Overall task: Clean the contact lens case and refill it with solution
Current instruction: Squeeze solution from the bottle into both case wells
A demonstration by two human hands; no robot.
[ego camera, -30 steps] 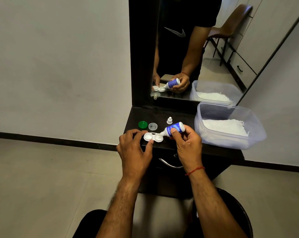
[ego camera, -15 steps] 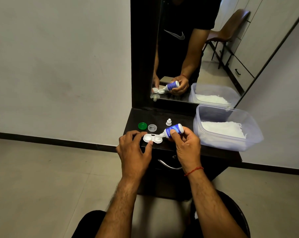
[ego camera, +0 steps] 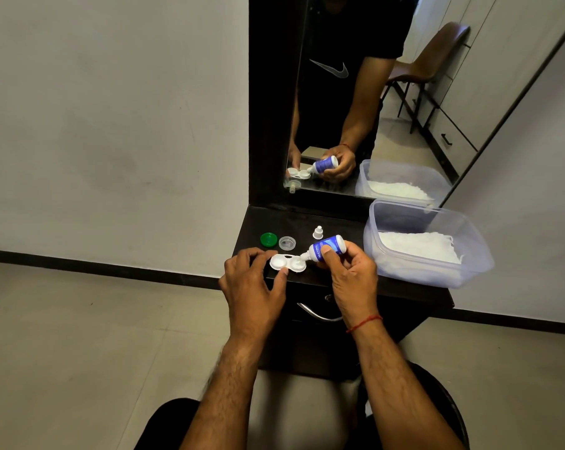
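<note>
1. The lens case [ego camera: 288, 263] lies near the front edge of the cabinet top [ego camera: 339, 219], towards its left end.
2. The left hand [ego camera: 253, 287] holds the case at its left end.
3. The right hand [ego camera: 352, 280], to the right of the case, holds the bottle [ego camera: 326, 248] tilted, nozzle over the case's right well.
4. Behind the case lie two caps [ego camera: 268, 239] [ego camera: 287, 243] side by side.
5. The bottle cap [ego camera: 318, 232] stands behind the bottle.
6. The tub [ego camera: 469, 254] sits at the right end, tissues [ego camera: 417, 248] inside.
7. The mirror [ego camera: 355, 92] stands behind everything.
</note>
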